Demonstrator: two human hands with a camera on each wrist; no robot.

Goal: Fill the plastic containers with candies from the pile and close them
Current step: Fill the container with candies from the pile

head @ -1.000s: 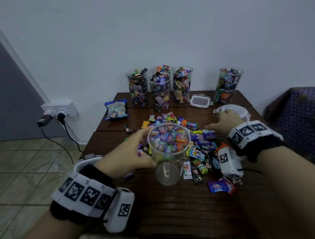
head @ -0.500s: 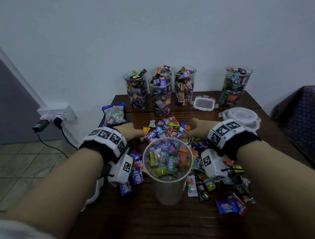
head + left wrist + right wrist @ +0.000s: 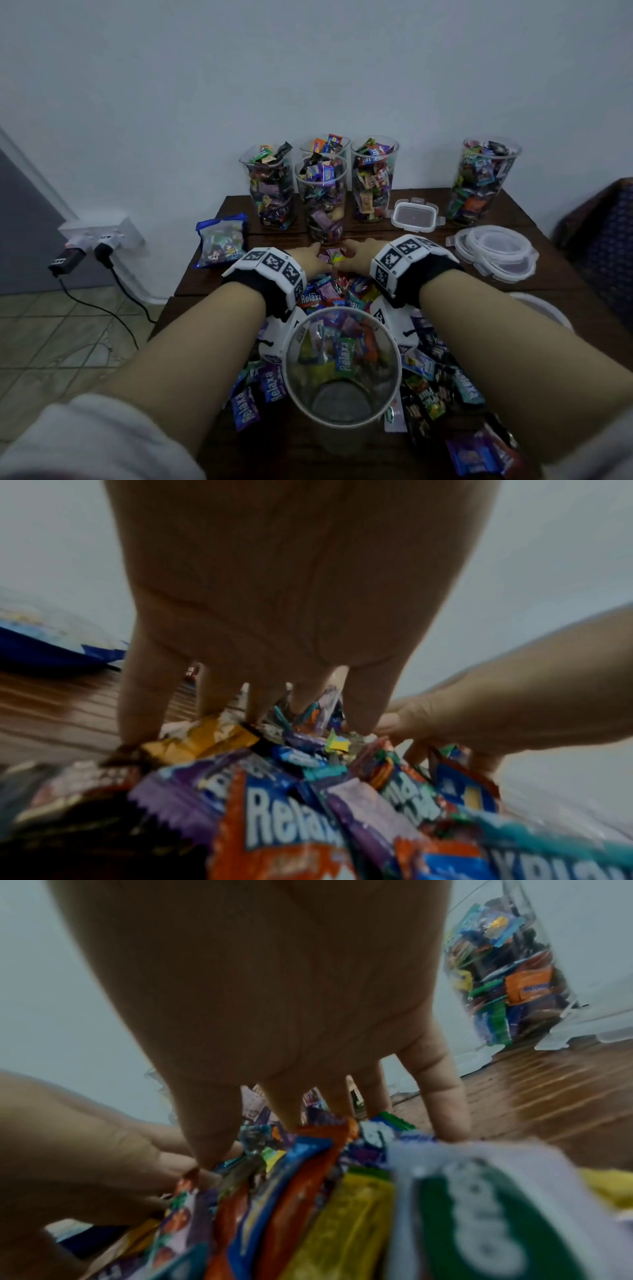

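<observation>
An empty clear plastic cup (image 3: 342,368) stands at the front middle of the dark wooden table (image 3: 555,274). The pile of wrapped candies (image 3: 329,294) lies around and behind it. My left hand (image 3: 306,262) and right hand (image 3: 358,257) are at the far edge of the pile, nearly touching each other. In the left wrist view the left hand's fingers (image 3: 143,696) point down, straight and spread, onto the candies (image 3: 291,804). The right hand's fingers (image 3: 441,1096) do the same in the right wrist view. Neither hand is closed around a candy.
Several candy-filled cups (image 3: 322,198) stand along the back wall, one more at the back right (image 3: 483,181). A small rectangular lidded box (image 3: 414,216) and stacked round lids (image 3: 496,253) lie on the right. A blue candy bag (image 3: 222,240) sits back left, wall sockets (image 3: 99,236) beyond.
Both hands left the cup and the round lids, reached over the pile and came together at its far edge. The camera has leaned in over the cup.
</observation>
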